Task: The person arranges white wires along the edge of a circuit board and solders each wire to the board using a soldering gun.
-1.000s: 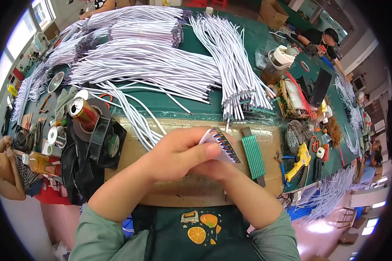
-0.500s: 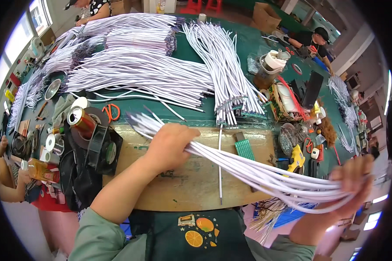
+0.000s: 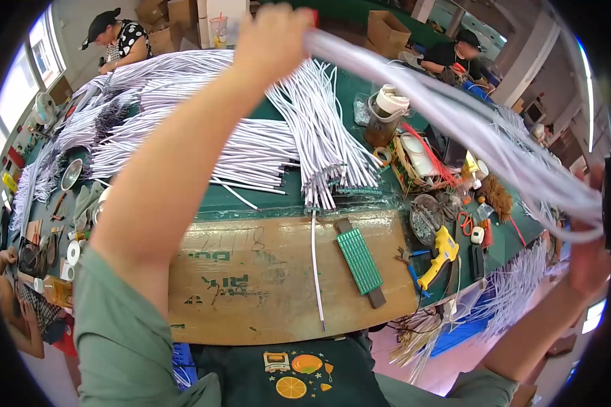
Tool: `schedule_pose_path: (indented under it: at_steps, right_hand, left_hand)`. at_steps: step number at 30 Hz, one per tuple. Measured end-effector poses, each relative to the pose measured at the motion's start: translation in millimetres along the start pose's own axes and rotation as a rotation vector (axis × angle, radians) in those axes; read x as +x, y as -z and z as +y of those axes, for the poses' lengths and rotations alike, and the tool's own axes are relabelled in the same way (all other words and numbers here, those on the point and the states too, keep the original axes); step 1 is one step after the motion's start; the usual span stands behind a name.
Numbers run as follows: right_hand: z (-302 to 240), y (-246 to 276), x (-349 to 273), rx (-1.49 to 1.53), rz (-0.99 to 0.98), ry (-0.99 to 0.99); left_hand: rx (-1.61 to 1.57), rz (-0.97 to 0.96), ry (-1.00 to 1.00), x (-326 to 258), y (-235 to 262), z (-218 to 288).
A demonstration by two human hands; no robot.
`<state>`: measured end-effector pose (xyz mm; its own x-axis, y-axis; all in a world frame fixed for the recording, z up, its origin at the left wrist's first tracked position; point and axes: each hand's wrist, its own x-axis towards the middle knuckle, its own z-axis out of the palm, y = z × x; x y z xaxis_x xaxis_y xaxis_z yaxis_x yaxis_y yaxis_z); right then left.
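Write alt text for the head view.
A person's left hand and right hand stretch a bundle of white cables high over a brown work board, where a single white cable and a green toothed block lie.

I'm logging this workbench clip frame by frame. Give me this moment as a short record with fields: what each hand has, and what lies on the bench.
left hand: raised high, gripping one end of a bundle of white cables
right hand: out at the right edge, holding the other end of the bundle
bundle: stretched in an arc between both hands, above the bench
board: brown work board with one loose white cable and a green comb-like jig
behind: heaps of white cables on the green table
right side: yellow glue gun
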<state>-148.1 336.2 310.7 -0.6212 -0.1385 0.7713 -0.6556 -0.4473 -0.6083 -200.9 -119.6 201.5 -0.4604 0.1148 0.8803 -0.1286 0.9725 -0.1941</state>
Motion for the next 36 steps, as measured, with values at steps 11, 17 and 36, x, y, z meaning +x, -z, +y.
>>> schedule_pose_path:
  at_steps: [11, 17, 36]
  right_hand:
    - [304, -107, -94, -1.009, -0.653, -0.486]
    - [240, -57, -118, -0.944, -0.614, -0.55]
    - [191, -102, -260, -1.18, -0.672, -0.557]
  left_hand:
    - [-0.999, -0.48, 1.024, -116, -30, 29]
    - [-1.061, -0.713, 1.073, -221, 6, 86]
    - [-1.029, -0.2, 0.706, -150, -56, 117]
